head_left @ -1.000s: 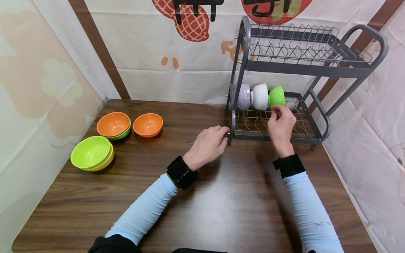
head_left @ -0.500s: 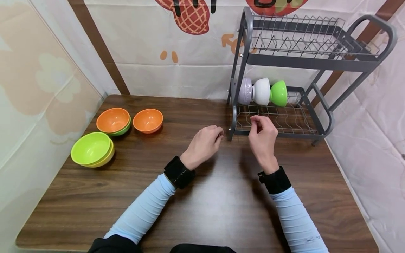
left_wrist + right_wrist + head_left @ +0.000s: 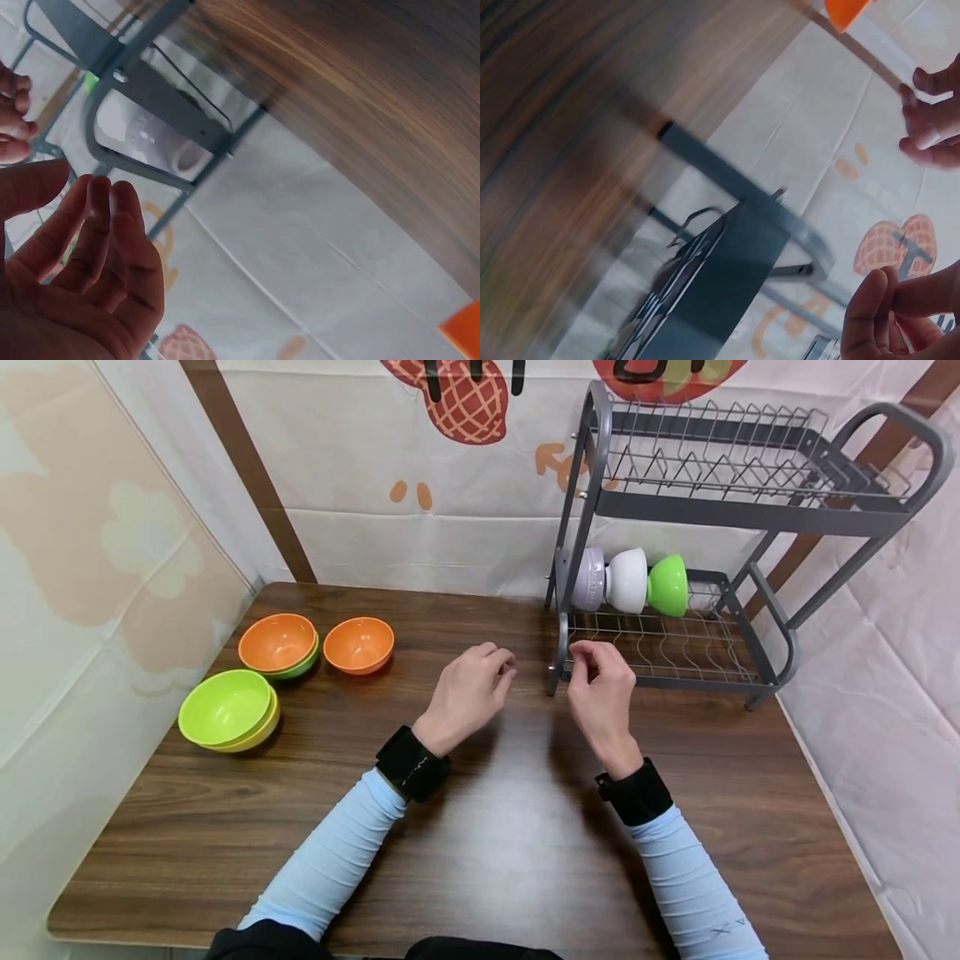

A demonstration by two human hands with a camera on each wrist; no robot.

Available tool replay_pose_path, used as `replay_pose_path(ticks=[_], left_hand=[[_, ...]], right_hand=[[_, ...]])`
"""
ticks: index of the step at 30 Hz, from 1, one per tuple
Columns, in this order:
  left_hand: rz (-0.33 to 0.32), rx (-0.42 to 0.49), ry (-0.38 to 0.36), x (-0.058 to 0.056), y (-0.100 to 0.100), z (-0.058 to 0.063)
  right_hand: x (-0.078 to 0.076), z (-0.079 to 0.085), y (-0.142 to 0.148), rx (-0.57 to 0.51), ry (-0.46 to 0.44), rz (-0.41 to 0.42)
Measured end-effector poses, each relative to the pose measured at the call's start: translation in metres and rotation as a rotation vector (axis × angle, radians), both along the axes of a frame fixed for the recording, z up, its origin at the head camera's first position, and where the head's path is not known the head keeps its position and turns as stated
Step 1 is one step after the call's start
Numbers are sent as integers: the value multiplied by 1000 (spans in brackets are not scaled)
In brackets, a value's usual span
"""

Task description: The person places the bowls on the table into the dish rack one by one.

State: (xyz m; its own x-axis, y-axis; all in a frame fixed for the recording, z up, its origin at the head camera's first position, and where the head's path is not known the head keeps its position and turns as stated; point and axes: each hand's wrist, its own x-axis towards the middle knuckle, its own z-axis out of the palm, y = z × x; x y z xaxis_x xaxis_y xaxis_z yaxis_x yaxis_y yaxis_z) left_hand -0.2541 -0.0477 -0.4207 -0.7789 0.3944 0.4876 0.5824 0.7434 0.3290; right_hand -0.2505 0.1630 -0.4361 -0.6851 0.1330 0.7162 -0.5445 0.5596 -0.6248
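So both hands are empty: left hand (image 3: 463, 695) loosely curled, right hand (image 3: 602, 700) with fingers bunched by the thumb. Lone orange bowl (image 3: 358, 646) is on the bench (image 3: 480, 868), ten o'clock from the left; green bowl (image 3: 669, 586) lies sideways in the rack (image 3: 750, 514), one o'clock from the right. Both look light, stiff, kinda slick; I'd pinch the rim.

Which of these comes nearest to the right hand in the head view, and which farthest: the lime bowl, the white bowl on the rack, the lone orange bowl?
Nearest first from the right hand:
1. White bowl: on the rack, beyond the hand.
2. Lone orange bowl: on the table, left of the hand.
3. Lime bowl: leftmost, atop a yellow bowl.
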Motion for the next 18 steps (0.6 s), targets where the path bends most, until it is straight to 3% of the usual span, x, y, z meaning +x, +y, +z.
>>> replay_pose_path(ticks=[9, 18], left_hand=[[166, -10, 59, -13, -41, -8], [346, -12, 24, -20, -102, -17]], right_hand=[[9, 5, -44, 55, 19, 135], [12, 10, -88, 82, 64, 253]])
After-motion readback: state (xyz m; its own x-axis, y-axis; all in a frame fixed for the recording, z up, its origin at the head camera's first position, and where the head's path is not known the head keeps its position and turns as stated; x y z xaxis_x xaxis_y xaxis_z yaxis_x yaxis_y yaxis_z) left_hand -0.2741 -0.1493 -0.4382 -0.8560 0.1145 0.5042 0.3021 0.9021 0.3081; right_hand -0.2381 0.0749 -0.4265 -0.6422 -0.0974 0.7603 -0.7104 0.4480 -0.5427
